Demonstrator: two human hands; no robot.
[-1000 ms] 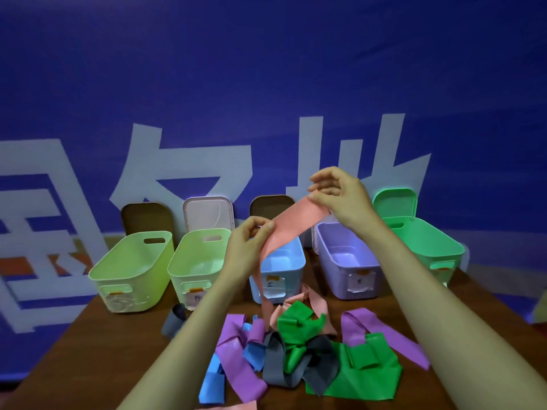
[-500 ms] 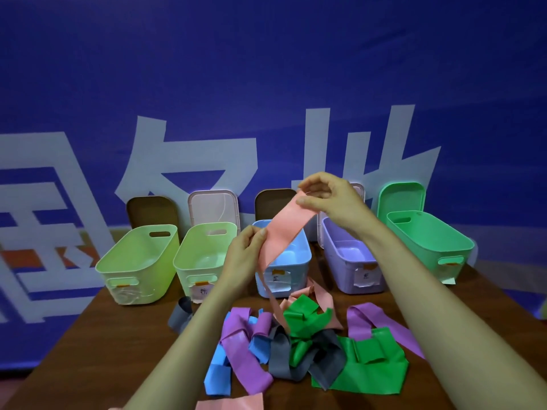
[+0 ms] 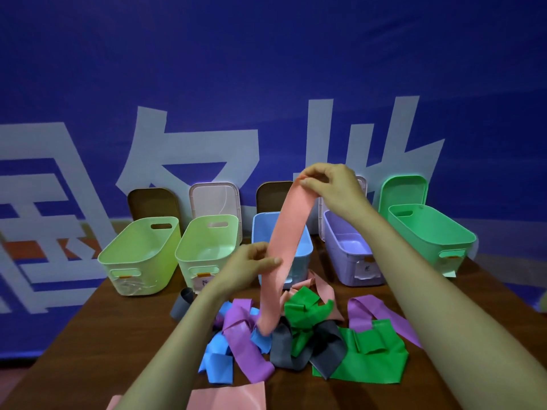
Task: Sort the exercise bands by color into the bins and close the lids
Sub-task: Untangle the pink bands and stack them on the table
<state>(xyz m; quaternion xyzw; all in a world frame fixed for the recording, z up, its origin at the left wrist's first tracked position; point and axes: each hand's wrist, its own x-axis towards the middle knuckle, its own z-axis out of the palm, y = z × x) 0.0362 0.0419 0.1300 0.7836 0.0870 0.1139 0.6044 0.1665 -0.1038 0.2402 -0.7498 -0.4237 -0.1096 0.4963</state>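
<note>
Blue banner (image 3: 266,84) behind, brown table (image 3: 88,335) below: we held a pink band (image 3: 291,232) between both hands.
Fingertips of our right hand (image 3: 331,187) pinched its top end, up in front of the blue bin (image 3: 305,253); our left hand (image 3: 251,267) pinched it lower, thumb across the front, and its tail fell into the tangled pile of bands (image 3: 305,318).

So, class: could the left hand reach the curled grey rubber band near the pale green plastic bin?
Probably yes: the grey band lies unobstructed, but the left hand is gripping the long pink rubber band.
</note>
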